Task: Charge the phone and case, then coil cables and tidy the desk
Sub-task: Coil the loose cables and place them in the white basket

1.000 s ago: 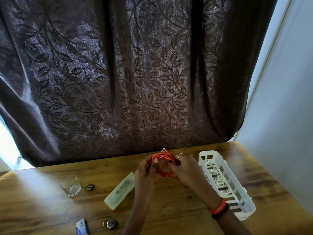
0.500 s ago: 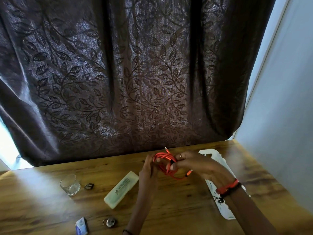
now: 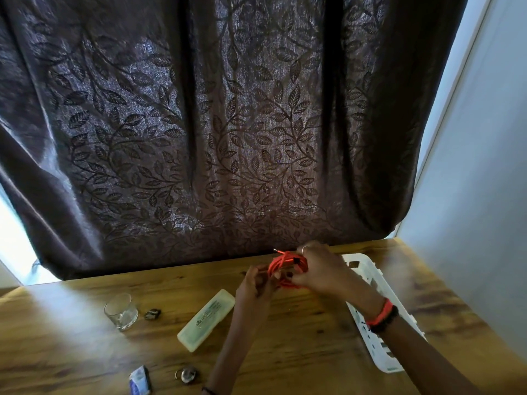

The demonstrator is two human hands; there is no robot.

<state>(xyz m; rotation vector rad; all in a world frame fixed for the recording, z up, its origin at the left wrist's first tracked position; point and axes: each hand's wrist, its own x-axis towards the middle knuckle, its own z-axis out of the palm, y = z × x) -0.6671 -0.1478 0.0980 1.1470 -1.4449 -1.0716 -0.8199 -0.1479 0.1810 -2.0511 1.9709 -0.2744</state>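
An orange cable (image 3: 281,266) is wound into a small coil, held a little above the wooden desk (image 3: 299,337) near its far edge. My left hand (image 3: 255,283) pinches the coil's left side. My right hand (image 3: 319,269) grips the coil from the right, and one plug end sticks up at the top. A white slotted basket (image 3: 368,269) lies on the desk at the right, partly hidden under my right forearm, with a white cable inside it.
A pale green case (image 3: 206,319) lies slantwise left of my left arm. Farther left stand a glass tumbler (image 3: 121,310) and a small dark object (image 3: 152,314). A small blue-white pack (image 3: 139,383) and a round metal item (image 3: 186,375) lie near the front edge. A dark curtain hangs behind.
My right hand swung out over the basket with a loose cable end, then came back onto the coil. The loose end no longer hangs below the coil.
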